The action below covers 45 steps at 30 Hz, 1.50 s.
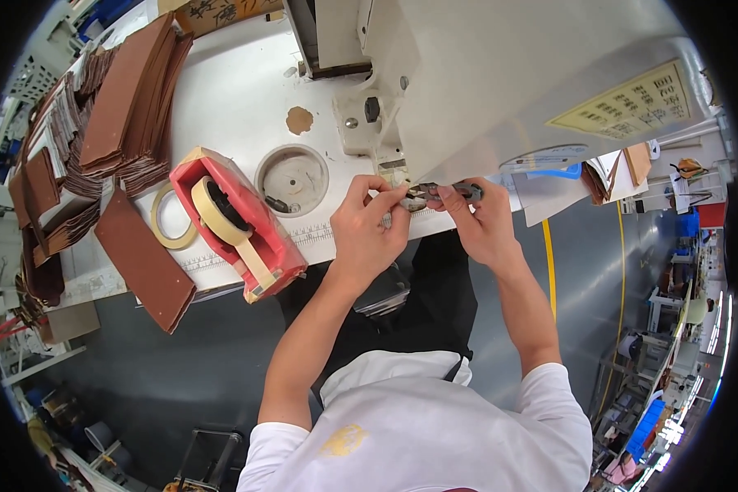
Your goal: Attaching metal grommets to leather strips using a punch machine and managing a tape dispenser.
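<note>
Both my hands meet at the front edge of a white worktable, below a large pale machine head point(500, 90). My left hand point(373, 225) is closed, thumb and forefinger pinched together at the machine's metal base plate point(367, 123). What lies in that pinch is too small to make out. My right hand point(484, 225) grips a small dark metal tool point(470, 191) between thumb and fingers. The tool's tip points left toward my left fingertips. Its exact kind is unclear, as the fingers and machine partly cover it.
Left of my hands stands a red tape dispenser point(264, 232) with a cream tape roll. Beside it lie a loose tape ring point(157, 215) and a brown panel point(143, 258) overhanging the edge. Stacked brown panels point(127, 98) fill the far left. A round recess point(293, 176) is in the tabletop point(230, 90).
</note>
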### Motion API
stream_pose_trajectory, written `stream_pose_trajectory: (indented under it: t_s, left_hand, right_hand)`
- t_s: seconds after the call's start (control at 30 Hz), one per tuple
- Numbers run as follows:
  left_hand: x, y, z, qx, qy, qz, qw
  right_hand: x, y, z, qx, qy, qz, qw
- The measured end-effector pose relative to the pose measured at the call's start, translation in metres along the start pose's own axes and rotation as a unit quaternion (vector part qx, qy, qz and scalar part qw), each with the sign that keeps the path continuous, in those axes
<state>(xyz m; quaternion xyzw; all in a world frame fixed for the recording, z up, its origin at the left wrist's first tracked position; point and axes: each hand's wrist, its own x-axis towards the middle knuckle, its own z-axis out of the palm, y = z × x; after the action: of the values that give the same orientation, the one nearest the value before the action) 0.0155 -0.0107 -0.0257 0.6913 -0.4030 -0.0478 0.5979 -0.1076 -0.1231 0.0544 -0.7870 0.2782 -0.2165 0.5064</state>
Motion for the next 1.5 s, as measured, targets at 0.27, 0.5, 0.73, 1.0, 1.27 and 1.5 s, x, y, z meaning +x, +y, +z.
stream_pose_trajectory:
  t_s: [0.27,0.5,0.73,1.0,1.27,1.5]
  left_hand:
    - [0.001,-0.003,0.003,0.004,0.021,0.030,0.999]
    - [0.002,-0.002,0.002,0.006,0.021,0.028,0.999]
    - [0.001,-0.002,0.002,0.002,0.023,0.031,0.999]
    - [0.001,-0.001,0.002,0.002,0.023,0.030,0.999]
    - [0.002,-0.002,0.003,0.001,0.033,0.040,0.999]
    - [0.002,-0.002,0.003,0.002,0.030,0.040,0.999]
  right_hand:
    - [0.002,0.006,-0.003,-0.010,-0.015,0.001,1.000]
    - [0.004,0.002,-0.008,-0.078,-0.028,-0.016,0.996]
    - [0.004,0.011,-0.010,-0.076,-0.025,-0.048,0.996]
    - [0.003,0.012,-0.011,-0.097,-0.022,-0.048,0.994]
    - [0.004,0.020,-0.012,-0.085,-0.019,-0.070,0.994]
    - [0.006,0.003,-0.019,-0.156,-0.061,-0.119,0.979]
